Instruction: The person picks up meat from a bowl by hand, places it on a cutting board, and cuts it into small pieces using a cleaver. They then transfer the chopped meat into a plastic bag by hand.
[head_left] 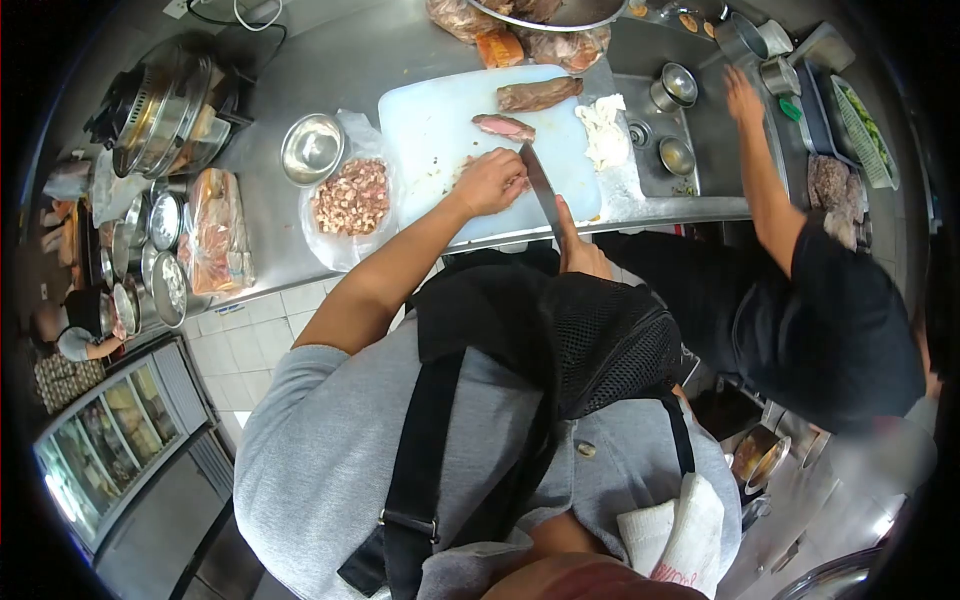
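My right hand [584, 256] is wrapped around the handle of a kitchen knife [541, 186], its blade pointing away from me over the white cutting board [420, 110]. Close to the blade's left side, my left hand [490, 182] rests on the board with curled fingers. Whatever lies under those fingers is hidden. Just beyond the knife tip is a cut piece of meat [505, 127] with a pink face. Farther back lies a longer browned piece of meat [540, 94]. Small dark crumbs dot the board near my left hand.
Diced meat [350, 198] on plastic and a steel bowl [312, 150] stand left of the board. A crumpled white cloth [602, 132] lies on the right, beside a sink [650, 180] with bowls. A co-worker's arm [765, 180] reaches over the sink. Bagged meat [565, 47] sits behind.
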